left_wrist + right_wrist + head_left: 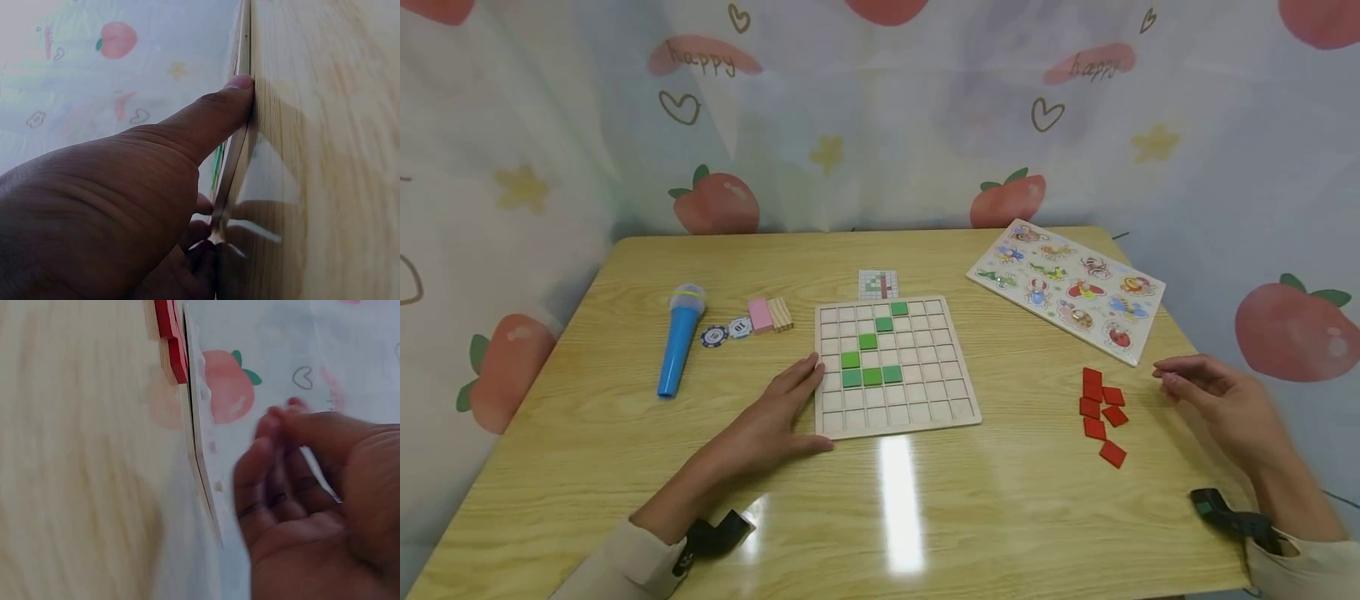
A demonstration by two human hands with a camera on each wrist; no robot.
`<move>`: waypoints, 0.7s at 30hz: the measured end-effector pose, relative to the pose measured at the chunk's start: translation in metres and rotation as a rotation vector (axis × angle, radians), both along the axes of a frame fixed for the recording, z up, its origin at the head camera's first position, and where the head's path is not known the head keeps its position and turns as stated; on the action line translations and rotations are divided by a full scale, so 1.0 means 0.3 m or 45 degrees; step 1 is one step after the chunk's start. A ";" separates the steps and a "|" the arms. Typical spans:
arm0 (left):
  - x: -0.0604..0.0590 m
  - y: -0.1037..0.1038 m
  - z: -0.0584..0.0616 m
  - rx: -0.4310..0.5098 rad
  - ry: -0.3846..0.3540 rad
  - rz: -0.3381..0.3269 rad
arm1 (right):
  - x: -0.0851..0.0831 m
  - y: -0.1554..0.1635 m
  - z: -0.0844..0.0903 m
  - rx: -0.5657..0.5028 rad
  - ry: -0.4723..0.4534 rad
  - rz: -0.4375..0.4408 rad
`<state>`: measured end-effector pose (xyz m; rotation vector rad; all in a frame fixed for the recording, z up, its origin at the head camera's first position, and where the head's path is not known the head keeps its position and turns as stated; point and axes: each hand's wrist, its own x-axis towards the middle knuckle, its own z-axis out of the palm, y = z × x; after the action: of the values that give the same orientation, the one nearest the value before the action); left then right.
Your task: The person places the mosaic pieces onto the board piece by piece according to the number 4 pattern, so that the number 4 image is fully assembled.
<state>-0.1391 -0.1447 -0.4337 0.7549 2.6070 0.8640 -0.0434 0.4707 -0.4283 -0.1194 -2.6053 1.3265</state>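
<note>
fingers of my left hand [772, 419] lie straight, pressed on the left edge of the grid board [897, 414]. i count six green tiles [871, 377] in it. right hand [1219, 402], fingers loosely together, holds nothing, just right of five red tiles [1102, 413], which lie right of the board.
</note>
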 end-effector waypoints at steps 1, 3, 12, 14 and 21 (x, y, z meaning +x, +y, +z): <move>-0.001 -0.002 -0.001 -0.001 0.003 -0.002 | -0.006 0.002 -0.012 0.067 -0.044 -0.005; -0.002 -0.004 -0.001 -0.006 0.002 0.000 | -0.026 -0.011 -0.027 0.213 -0.104 0.014; -0.001 -0.005 0.000 0.009 0.013 -0.001 | -0.100 -0.113 -0.045 0.496 -0.073 0.174; -0.002 -0.004 -0.002 0.009 0.013 -0.005 | -0.099 -0.114 -0.049 0.495 -0.067 0.194; -0.004 -0.003 -0.006 0.018 0.009 -0.010 | -0.105 -0.114 -0.051 0.507 -0.079 0.195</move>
<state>-0.1403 -0.1454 -0.4354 0.7733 2.6048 0.8800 -0.0749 0.4365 -0.4435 0.1070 -2.9210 0.8289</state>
